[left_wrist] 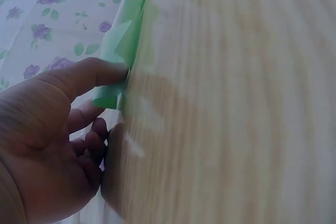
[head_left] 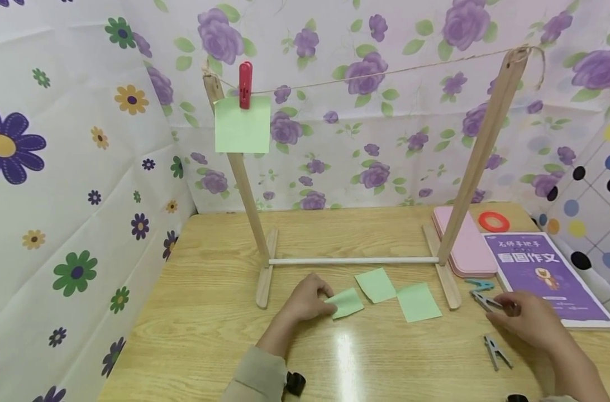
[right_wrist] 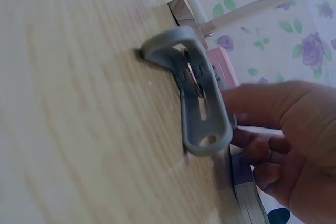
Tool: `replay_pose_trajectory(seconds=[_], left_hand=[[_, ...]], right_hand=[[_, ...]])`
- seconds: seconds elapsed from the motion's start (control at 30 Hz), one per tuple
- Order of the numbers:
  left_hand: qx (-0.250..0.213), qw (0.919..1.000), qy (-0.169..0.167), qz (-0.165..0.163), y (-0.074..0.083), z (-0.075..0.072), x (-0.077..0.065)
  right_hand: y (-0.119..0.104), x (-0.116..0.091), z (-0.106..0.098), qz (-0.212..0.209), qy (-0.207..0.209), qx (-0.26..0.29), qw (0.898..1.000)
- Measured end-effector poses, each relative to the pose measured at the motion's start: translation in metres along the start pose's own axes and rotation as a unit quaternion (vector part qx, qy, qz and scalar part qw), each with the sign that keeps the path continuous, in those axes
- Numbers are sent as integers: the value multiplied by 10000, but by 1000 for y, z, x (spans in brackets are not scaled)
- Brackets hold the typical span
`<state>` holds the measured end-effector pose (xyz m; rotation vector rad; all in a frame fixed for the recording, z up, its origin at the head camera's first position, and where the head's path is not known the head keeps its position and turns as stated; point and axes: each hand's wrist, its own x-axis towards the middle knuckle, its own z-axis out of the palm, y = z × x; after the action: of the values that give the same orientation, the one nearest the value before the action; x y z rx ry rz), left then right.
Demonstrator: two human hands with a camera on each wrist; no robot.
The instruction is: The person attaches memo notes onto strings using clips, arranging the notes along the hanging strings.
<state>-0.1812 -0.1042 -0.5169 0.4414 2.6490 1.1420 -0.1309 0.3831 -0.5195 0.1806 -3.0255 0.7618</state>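
Note:
In the head view my left hand (head_left: 307,298) pinches the left edge of a green sticky note (head_left: 347,304), which is slightly bent up from the table. Two more green notes, a middle one (head_left: 376,285) and a right one (head_left: 419,302), lie beside it. My right hand (head_left: 533,321) has its thumb and index finger around one end of a gray clothespin (head_left: 483,301). A teal clothespin (head_left: 480,285) lies just behind that. Closer to me is another gray clothespin (head_left: 497,352), large in the right wrist view, where the pinched one is mostly hidden.
A wooden frame (head_left: 486,151) carries a string (head_left: 385,72); a red clothespin (head_left: 245,84) holds a green note (head_left: 242,125) on it. A white rod (head_left: 355,261) joins the feet. At right lie a pink case (head_left: 466,243), a red ring (head_left: 494,221) and a purple book (head_left: 561,279).

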Motion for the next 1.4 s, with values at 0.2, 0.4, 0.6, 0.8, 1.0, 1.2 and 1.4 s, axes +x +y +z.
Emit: replay_pose_trajectory(seconds=[0.2, 0.4, 0.6, 0.8, 1.0, 1.2, 1.4], left_hand=[[-345, 9989, 302, 20, 0, 1, 0], [-918, 9942, 532, -182, -3, -6, 0], [-1983, 9742, 817, -706, 2, -16, -1], [-3824, 9117, 1175, -941, 17, -25, -1], [-4293, 8823, 1699, -915, 36, -34, -1], [-4491, 8717, 1826, -713, 50, -40, -2], [-4857, 8613, 1466, -261, 57, -43, -6]], right_hand=[[-4, -1, -2, 199, -59, 224, 9995], [-2, -5, -4, 427, -38, 620, 9972], [-7, -10, -7, 790, 271, 1747, 9811], [-21, -4, -14, 927, 907, 2703, 9540], [-41, 8, -16, 575, 1380, 3348, 9303], [-66, 23, -27, 521, 922, 3223, 9407], [-97, 43, -41, -27, 1006, 3742, 9219]])
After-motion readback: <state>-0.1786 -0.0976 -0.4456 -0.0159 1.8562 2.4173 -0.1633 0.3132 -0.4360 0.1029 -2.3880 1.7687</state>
